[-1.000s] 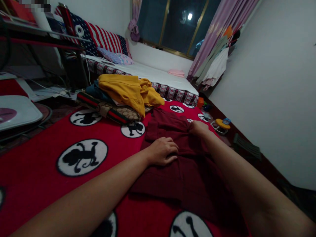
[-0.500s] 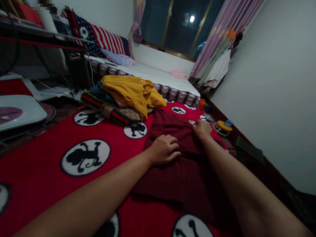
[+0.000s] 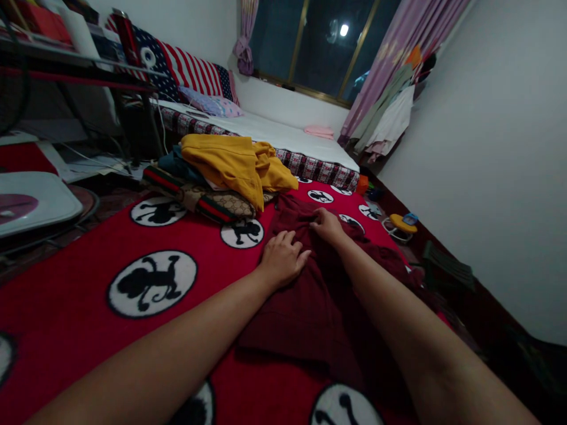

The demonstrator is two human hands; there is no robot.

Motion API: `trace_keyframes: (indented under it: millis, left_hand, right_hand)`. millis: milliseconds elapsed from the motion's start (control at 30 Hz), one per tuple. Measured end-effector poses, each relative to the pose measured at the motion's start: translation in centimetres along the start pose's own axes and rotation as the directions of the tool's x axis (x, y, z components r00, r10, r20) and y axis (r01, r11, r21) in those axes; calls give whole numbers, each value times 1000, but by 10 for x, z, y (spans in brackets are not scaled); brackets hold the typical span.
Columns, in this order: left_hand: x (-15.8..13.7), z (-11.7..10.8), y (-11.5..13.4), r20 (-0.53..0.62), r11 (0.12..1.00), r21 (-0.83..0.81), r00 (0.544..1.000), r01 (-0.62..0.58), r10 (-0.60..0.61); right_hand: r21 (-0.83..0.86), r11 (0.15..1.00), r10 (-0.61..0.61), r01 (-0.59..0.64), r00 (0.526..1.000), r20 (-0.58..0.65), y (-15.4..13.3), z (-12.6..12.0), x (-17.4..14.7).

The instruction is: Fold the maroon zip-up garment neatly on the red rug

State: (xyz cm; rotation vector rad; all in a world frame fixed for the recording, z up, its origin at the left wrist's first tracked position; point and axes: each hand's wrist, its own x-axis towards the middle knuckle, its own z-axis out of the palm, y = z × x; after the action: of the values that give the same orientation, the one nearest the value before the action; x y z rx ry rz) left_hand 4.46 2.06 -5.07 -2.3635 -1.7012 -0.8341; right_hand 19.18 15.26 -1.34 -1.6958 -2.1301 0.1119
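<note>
The left hand (image 3: 282, 260) is bare, and so is the right hand (image 3: 328, 225). The left forearm (image 3: 177, 342) and the right forearm (image 3: 390, 307) are uncovered along all the length in view, smooth in outline, slim near the hands and broadening steadily toward the picture's lower edge, which cuts both off. The left hand has slender fingers (image 3: 280, 238) with rounded ends; those of the right are partly hidden. Finer skin detail is too dim to make out.

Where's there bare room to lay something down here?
On the red blanket, between the left forearm and the clothes pile; also on the bed, between the lavender pillow and pink cloth. The desk is crowded, and the left hand and right hand occupy the maroon garment.
</note>
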Motion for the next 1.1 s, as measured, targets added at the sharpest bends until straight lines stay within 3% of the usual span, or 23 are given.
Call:
trace_keyframes:
  millis: [100,167,200,300,367,467,567,667,800,900,1000,1100]
  left_hand:
    - [1,-1,0,22,999,40,1000,0,-1]
    - [1,-2,0,9,998,59,1000,-15,15]
    - [2,-3,0,0,998,62,1000,-21,21]
    - [1,-2,-1,-24,998,56,1000,-15,16]
    - [1,1,-4,-49,999,46,999,-2,5]
    - [3,9,-9,-82,1000,25,996,19,-17]
    - [6,10,-15,-54,998,17,997,56,-55]
    - [8,-1,-19,-123,999,33,992,24,-20]
    - [5,-20,-23,-286,999,46,958,18,-4]
    - [2,-24,-25,-286,999,34,958,40,-29]
    - [2,-20,-24,-283,999,-10,958,36,-38]
    - [2,-13,-19,-244,992,-81,967,-101,79]
  right_hand:
    - [19,995,-101,103,991,-84,5,-1,-20]
    - [42,973,-216,228,958,-190,7,-1,-40]
    - [55,954,-282,296,941,-187,9,0,-50]
    - [95,903,-421,419,907,-4,16,2,-80]
    - [107,889,-452,445,891,47,20,3,-94]
    - [66,898,-434,435,900,-28,19,2,-104]
    - [26,946,-321,324,944,-71,9,1,-107]
    - [189,952,-213,240,965,-155,-3,-4,-112]
    - [410,865,-248,289,957,-153,-9,-17,-127]
    - [369,895,-201,250,965,-166,10,-33,-135]
    - [243,958,-87,150,963,-254,50,-51,-134]
    - [45,994,-93,102,982,-165,92,-65,-132]
